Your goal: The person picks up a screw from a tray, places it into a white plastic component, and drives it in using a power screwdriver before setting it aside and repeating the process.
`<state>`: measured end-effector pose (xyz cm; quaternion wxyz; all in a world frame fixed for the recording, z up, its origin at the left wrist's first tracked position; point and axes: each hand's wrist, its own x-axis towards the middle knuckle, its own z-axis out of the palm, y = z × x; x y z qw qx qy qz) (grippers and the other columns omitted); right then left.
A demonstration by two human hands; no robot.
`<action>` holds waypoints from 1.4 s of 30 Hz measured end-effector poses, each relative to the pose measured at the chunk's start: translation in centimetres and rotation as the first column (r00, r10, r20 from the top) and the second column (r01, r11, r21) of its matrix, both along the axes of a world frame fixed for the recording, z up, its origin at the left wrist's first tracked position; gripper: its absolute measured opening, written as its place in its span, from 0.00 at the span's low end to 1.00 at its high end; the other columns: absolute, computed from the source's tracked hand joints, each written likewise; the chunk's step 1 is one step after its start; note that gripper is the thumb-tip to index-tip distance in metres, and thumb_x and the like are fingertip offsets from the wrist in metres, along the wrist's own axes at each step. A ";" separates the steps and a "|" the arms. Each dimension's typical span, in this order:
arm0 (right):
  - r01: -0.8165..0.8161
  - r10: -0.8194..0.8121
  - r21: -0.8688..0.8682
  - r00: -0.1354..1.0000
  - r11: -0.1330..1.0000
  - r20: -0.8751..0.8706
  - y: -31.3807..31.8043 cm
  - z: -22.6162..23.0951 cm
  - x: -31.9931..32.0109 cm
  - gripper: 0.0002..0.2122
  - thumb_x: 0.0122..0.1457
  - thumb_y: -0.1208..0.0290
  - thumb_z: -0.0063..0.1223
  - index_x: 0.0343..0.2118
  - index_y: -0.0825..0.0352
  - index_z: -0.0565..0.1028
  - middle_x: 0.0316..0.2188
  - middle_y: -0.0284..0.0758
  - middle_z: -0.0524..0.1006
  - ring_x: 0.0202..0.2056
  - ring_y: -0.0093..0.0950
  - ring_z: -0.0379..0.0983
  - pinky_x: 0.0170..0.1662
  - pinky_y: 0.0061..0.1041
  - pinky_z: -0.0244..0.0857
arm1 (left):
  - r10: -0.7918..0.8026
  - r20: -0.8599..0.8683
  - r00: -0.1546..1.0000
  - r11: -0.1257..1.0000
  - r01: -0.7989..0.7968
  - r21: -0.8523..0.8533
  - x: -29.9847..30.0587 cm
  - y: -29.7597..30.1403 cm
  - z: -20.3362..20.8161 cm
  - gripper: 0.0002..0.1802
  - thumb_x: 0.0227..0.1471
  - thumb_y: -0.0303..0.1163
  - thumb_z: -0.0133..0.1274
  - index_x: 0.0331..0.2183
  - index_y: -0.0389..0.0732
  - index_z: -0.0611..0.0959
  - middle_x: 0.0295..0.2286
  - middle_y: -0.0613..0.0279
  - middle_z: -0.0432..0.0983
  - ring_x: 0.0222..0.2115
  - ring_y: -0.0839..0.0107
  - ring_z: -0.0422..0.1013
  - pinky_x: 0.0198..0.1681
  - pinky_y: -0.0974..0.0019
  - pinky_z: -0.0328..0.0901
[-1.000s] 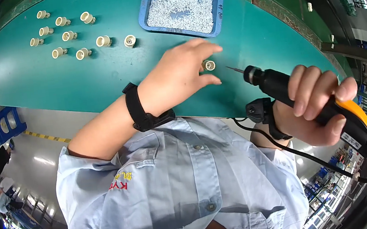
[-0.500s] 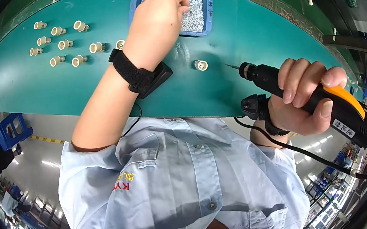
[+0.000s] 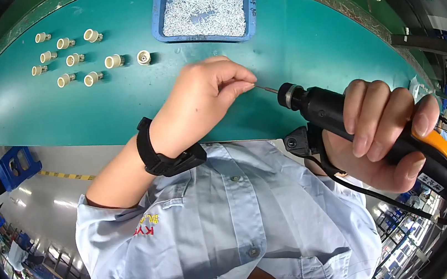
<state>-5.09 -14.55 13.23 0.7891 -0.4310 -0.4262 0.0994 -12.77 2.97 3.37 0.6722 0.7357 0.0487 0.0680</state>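
Note:
My right hand (image 3: 387,133) is wrapped round a black electric screwdriver with an orange lever (image 3: 337,111), held nearly level and pointing left. Its thin bit reaches the fingertips of my left hand (image 3: 214,87). The thumb and forefinger of that hand are pinched together at the bit's tip; whatever sits between them is too small and covered to make out. Beyond the left hand lies a blue tray (image 3: 156,22) with many small silver screw-like pieces (image 3: 205,10). A cream lamp socket (image 3: 144,58) stands on the green table, left of the tray.
Several more cream sockets (image 3: 75,59) with metal ends lie in loose rows on the left of the green table (image 3: 20,120). A black cable (image 3: 375,193) hangs from the screwdriver's rear. A blue plastic stool (image 3: 17,165) stands on the floor at left.
My left hand has come back from the tray toward me, to the bit's tip. The screwdriver has shifted slightly down. The single socket at mid-table no longer shows.

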 end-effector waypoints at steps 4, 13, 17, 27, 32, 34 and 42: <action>-0.044 0.044 -0.029 0.999 0.999 -0.013 0.4 -0.5 -0.3 0.14 0.58 0.61 0.49 0.42 0.62 0.64 0.21 0.27 0.69 0.24 0.20 0.67 0.28 0.20 0.57 | -0.036 0.089 0.995 0.977 0.016 0.214 -0.8 0.1 -0.3 0.06 0.41 0.24 0.62 0.27 0.38 0.82 0.25 0.60 0.73 0.28 0.62 0.70 0.32 0.64 0.65; -0.033 0.033 -0.063 0.999 0.997 0.002 0.7 -0.9 -0.4 0.15 0.59 0.61 0.49 0.42 0.63 0.63 0.21 0.29 0.69 0.23 0.20 0.66 0.26 0.19 0.56 | -0.061 0.168 0.984 0.929 -0.006 0.370 -0.9 0.4 0.2 0.10 0.35 0.25 0.65 0.26 0.40 0.82 0.27 0.64 0.72 0.31 0.63 0.68 0.37 0.63 0.64; 0.015 -0.014 -0.086 1.000 0.996 0.006 1.0 -0.9 -0.4 0.15 0.59 0.61 0.48 0.42 0.64 0.64 0.20 0.29 0.68 0.21 0.20 0.65 0.25 0.21 0.56 | -0.009 0.241 0.971 0.911 -0.092 0.402 -0.3 -0.2 0.0 0.12 0.34 0.26 0.65 0.27 0.40 0.82 0.28 0.64 0.73 0.31 0.63 0.69 0.36 0.63 0.65; 0.145 -0.159 -0.178 0.985 0.973 -0.063 1.9 -2.6 -0.5 0.15 0.58 0.64 0.52 0.41 0.66 0.62 0.18 0.31 0.67 0.18 0.24 0.64 0.24 0.24 0.61 | -0.094 -0.088 0.992 0.986 0.105 0.132 0.8 -0.7 -2.7 0.14 0.37 0.23 0.63 0.32 0.36 0.82 0.27 0.55 0.76 0.24 0.62 0.74 0.29 0.65 0.68; 0.228 -0.249 -0.258 0.967 0.939 -0.050 2.5 -3.2 -0.8 0.14 0.58 0.60 0.49 0.39 0.65 0.64 0.16 0.29 0.65 0.15 0.23 0.61 0.22 0.24 0.57 | -0.102 -0.129 0.986 0.981 0.121 0.153 0.8 -0.5 -2.4 0.15 0.39 0.21 0.61 0.35 0.36 0.82 0.27 0.53 0.78 0.23 0.65 0.75 0.29 0.67 0.69; 0.237 -0.259 -0.265 0.965 0.935 -0.050 2.5 -3.3 -0.8 0.14 0.58 0.60 0.49 0.39 0.65 0.64 0.16 0.29 0.65 0.15 0.23 0.61 0.22 0.24 0.58 | -0.101 -0.147 0.984 0.978 0.126 0.167 1.0 -0.6 -2.3 0.15 0.39 0.21 0.61 0.35 0.36 0.83 0.28 0.52 0.78 0.24 0.65 0.75 0.29 0.68 0.69; 0.232 -0.265 -0.307 0.962 0.923 -0.071 3.1 -3.5 -0.8 0.14 0.58 0.61 0.51 0.36 0.64 0.62 0.15 0.29 0.66 0.15 0.22 0.62 0.22 0.24 0.60 | -0.110 -0.139 0.984 0.981 0.130 0.147 0.9 -0.4 -2.4 0.14 0.39 0.21 0.61 0.34 0.37 0.83 0.27 0.52 0.78 0.23 0.64 0.75 0.28 0.67 0.69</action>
